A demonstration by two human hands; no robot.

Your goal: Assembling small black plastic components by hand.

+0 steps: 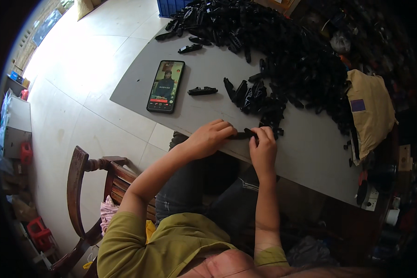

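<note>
At the near edge of the grey worktop (310, 155), the left hand (211, 137) and the right hand (265, 142) hold a slim black part (240, 135) between them. The left grip is curled over the part's left end, its fingertips partly hidden; the right grip pinches the other end between thumb and fingers. Whether the part touches the worktop, I cannot tell. Just beyond the right hand lies a loose cluster (254, 97) of similar black pieces, which runs into a big heap (292, 60) spread over the far side. One lone piece (202, 91) lies near the cluster, to its left, and farther left a phone (166, 86) lies face up with its screen lit. A beige cloth bag (375, 113) sits at the right, beside the heap, and a blue crate (171, 7) shows past the heap's far left end
</note>
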